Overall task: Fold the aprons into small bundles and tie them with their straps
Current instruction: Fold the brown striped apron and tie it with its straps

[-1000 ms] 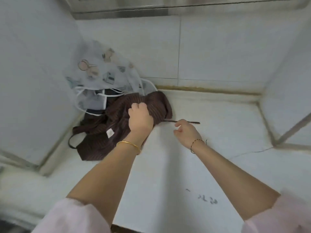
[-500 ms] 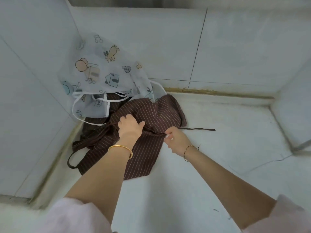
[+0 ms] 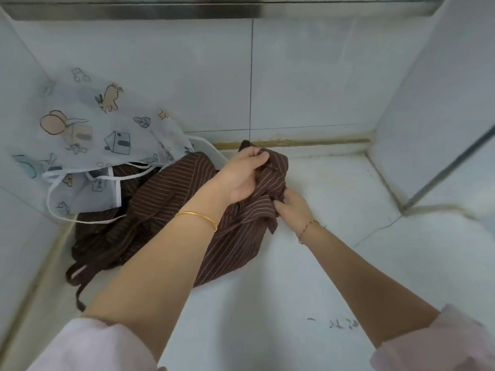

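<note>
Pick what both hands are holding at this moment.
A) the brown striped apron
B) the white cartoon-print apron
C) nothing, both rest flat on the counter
A: the left hand and the right hand both clutch bunched fabric of the brown striped apron; the white cartoon-print apron lies untouched against the corner wall.

Both forearms reach forward, bare up to the pushed-back pale sleeves. The left hand is the farther out, just beyond the right hand, and its thumb and fingers pinch a raised fold of the brown striped apron. The right hand curls into the same cloth close beneath. Its fingertips are buried, so its grip looks like a pinch. A gold bangle circles the left wrist and a thin cord bracelet the right.
</note>
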`<state>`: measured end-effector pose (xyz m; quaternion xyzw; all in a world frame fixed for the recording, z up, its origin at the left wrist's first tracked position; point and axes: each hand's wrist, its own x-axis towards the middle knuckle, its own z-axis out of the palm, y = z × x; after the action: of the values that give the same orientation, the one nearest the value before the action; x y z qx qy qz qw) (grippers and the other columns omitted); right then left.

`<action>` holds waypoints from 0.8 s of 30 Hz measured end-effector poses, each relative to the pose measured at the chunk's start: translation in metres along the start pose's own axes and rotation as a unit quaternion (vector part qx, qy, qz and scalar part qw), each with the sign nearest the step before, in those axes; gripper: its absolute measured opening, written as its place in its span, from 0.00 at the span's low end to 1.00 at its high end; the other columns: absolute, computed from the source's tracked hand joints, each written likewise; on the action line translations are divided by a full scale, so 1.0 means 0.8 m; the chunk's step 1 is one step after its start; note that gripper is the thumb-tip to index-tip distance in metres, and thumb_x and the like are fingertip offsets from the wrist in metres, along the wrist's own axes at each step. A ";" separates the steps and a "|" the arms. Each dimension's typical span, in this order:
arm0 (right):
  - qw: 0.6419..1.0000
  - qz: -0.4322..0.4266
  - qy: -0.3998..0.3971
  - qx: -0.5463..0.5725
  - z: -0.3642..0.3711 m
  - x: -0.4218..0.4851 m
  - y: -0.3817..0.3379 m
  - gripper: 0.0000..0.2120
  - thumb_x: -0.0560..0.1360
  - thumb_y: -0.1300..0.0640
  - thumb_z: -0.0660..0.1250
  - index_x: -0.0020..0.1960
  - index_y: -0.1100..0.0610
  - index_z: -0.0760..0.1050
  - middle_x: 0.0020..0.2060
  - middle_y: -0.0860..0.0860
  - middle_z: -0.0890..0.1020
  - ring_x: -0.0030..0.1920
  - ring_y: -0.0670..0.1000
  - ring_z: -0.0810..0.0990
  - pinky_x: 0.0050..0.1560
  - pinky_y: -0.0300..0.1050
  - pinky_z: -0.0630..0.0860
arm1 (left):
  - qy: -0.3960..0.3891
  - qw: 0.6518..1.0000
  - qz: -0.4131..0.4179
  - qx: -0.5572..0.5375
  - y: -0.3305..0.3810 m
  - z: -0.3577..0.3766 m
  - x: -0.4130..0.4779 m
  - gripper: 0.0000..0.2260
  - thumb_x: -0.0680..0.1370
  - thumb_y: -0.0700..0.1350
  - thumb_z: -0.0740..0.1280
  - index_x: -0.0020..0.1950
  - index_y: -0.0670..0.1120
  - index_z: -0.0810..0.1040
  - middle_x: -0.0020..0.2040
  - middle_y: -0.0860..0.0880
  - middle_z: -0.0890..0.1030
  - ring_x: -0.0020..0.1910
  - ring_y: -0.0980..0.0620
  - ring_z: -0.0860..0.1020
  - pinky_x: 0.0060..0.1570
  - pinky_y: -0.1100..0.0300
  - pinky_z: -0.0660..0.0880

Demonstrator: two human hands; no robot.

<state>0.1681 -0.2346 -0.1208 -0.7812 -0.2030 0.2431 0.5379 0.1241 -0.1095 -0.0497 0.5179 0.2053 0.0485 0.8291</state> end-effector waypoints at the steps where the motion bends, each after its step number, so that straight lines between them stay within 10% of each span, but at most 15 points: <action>1: 0.999 0.024 0.041 -0.012 -0.018 0.001 0.003 0.04 0.76 0.62 0.63 0.50 0.59 0.74 0.45 0.53 0.80 0.48 0.54 0.78 0.51 0.47 0.74 | 0.007 1.000 0.001 0.018 0.000 0.009 0.006 0.06 0.82 0.40 0.58 0.46 0.43 0.73 0.42 0.46 0.78 0.39 0.51 0.77 0.41 0.58 0.77; 9: 0.914 0.077 0.346 0.197 -0.112 -0.008 0.010 0.05 0.76 0.65 0.59 0.42 0.61 0.69 0.31 0.52 0.71 0.30 0.48 0.69 0.26 0.33 0.68 | -0.118 0.904 -0.131 0.390 -0.056 0.022 0.017 0.14 0.77 0.52 0.67 0.59 0.48 0.75 0.59 0.50 0.78 0.59 0.52 0.76 0.63 0.50 0.71; 13: 0.906 0.137 0.387 0.103 -0.141 -0.018 0.039 0.23 0.75 0.65 0.61 0.69 0.59 0.65 0.58 0.58 0.75 0.52 0.55 0.76 0.55 0.49 0.76 | -0.181 0.836 -0.190 0.482 -0.097 0.034 0.019 0.24 0.77 0.49 0.67 0.71 0.45 0.67 0.67 0.48 0.72 0.63 0.50 0.73 0.63 0.53 0.72; 17: 0.873 0.099 0.298 -0.373 -0.141 -0.050 0.067 0.33 0.72 0.65 0.63 0.74 0.55 0.57 0.73 0.57 0.60 0.70 0.60 0.62 0.70 0.54 0.63 | -0.095 0.808 -0.107 0.572 -0.115 0.026 0.016 0.16 0.80 0.42 0.63 0.67 0.42 0.71 0.63 0.43 0.75 0.60 0.46 0.75 0.59 0.55 0.75; 22: 0.899 -0.078 -0.028 -0.429 -0.075 -0.069 0.079 0.28 0.73 0.66 0.61 0.71 0.51 0.65 0.70 0.49 0.66 0.72 0.54 0.60 0.70 0.53 0.64 | -0.067 0.740 -0.209 0.636 -0.139 -0.001 0.010 0.13 0.80 0.40 0.61 0.62 0.38 0.75 0.57 0.39 0.79 0.54 0.44 0.79 0.52 0.54 0.78; 24: 0.850 -0.096 -0.182 -0.484 -0.045 -0.081 0.089 0.29 0.73 0.61 0.63 0.72 0.49 0.63 0.72 0.48 0.63 0.73 0.53 0.56 0.70 0.55 0.61 | -0.048 0.726 -0.203 0.655 -0.147 -0.011 0.005 0.12 0.80 0.38 0.60 0.62 0.38 0.74 0.56 0.39 0.78 0.54 0.43 0.79 0.52 0.54 0.78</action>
<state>0.1419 -0.3228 -0.1668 -0.8609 -0.4636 0.1991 0.0652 0.1085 -0.1554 -0.1576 0.8797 0.2460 -0.2924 0.2830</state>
